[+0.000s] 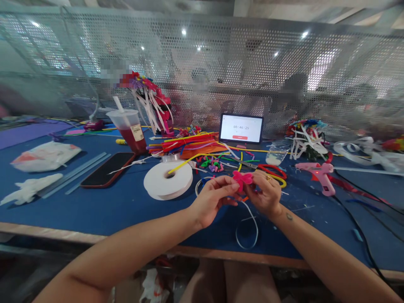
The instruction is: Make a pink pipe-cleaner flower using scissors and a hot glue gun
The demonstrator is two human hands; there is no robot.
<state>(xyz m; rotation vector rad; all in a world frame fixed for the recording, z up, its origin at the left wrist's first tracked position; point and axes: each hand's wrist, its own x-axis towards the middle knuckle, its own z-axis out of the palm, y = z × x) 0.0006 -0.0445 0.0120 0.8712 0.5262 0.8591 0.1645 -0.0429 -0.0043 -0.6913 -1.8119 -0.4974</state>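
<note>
Between my hands is a bright pink looped flower shape [242, 179], which looks bent from pipe cleaner. My left hand [217, 197] pinches its left side between thumb and fingers. On the other side, my right hand [264, 191] grips it with closed fingers that hide part of it. A thin white ribbon [257, 235] hangs in a loop under the hands; where it ends is hidden. To the left lies a white ribbon spool [154, 182] with a yellow pipe cleaner [189, 158] across it. Red-handled scissors [273, 170] rest just beyond my right hand.
A pink glue gun [323, 173] with a cord lies right. Bundled pipe cleaners [189, 143] and a tablet [241, 127] showing a timer stand behind. Leftward are a phone [109, 169], a cup of red drink [129, 128] and a plastic bag [47, 155]. A perforated metal screen [195, 63] backs the table.
</note>
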